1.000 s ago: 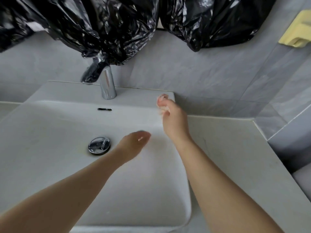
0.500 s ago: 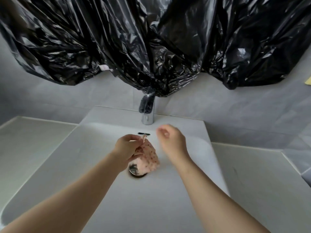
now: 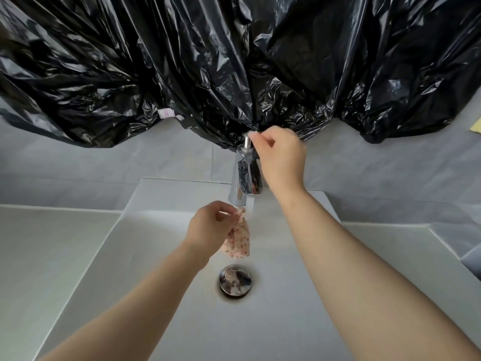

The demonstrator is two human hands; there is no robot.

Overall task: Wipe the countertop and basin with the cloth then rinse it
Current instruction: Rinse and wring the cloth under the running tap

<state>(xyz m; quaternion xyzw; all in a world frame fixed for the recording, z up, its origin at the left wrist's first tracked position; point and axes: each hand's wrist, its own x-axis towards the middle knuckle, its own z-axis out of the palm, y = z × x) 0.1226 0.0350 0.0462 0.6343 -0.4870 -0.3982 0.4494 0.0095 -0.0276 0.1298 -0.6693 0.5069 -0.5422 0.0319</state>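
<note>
Cloth [image 3: 238,241] first: I have it pinched at its top edge in my left hand [image 3: 210,227], thumb and fingertips closed on a small fold, so the rest of the pink speckled fabric hangs free below the grip. It dangles over the basin [image 3: 145,256], just under the spout of the chrome tap [image 3: 246,178] and above the drain plug [image 3: 235,281], touching neither the basin floor nor the plug as far as I can tell. I judge that I hold it this way so any water would run down through the fabric and drop straight toward the drain.

My right hand [image 3: 279,160] is up at the tap's lever [image 3: 246,142], fingers curled around its tip beneath the hem of the black plastic sheeting [image 3: 234,69] (which drapes right over the top of the tap). That hand looks closed on the lever, though the sheeting hides part of the contact. I cannot make out a stream of water.

The counter [image 3: 39,243] on either side of the basin lies bare, so I take this as the rinsing step, with the cloth already placed where it needs to be.
</note>
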